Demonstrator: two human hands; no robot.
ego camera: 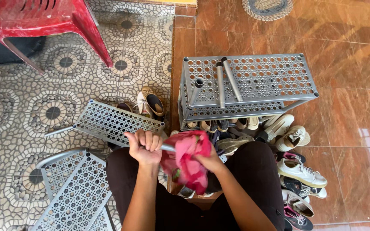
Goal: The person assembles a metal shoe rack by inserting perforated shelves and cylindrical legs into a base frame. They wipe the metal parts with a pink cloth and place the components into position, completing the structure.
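Right hand [208,161] mostly hidden under pink cloth [188,160] wiping tube [167,148].

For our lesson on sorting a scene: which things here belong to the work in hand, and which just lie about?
In use:
left hand
right hand
thin grey metal tube
crumpled pink cloth

Lying about:
grey perforated shelf rack
loose grey perforated panels
red plastic chair
heap of shoes

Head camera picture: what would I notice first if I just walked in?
Probably the bright pink cloth in the middle, bunched in the right hand around a grey tube that the left hand grips. Above it stands a grey holey rack. Shoes crowd the brown floor at right.
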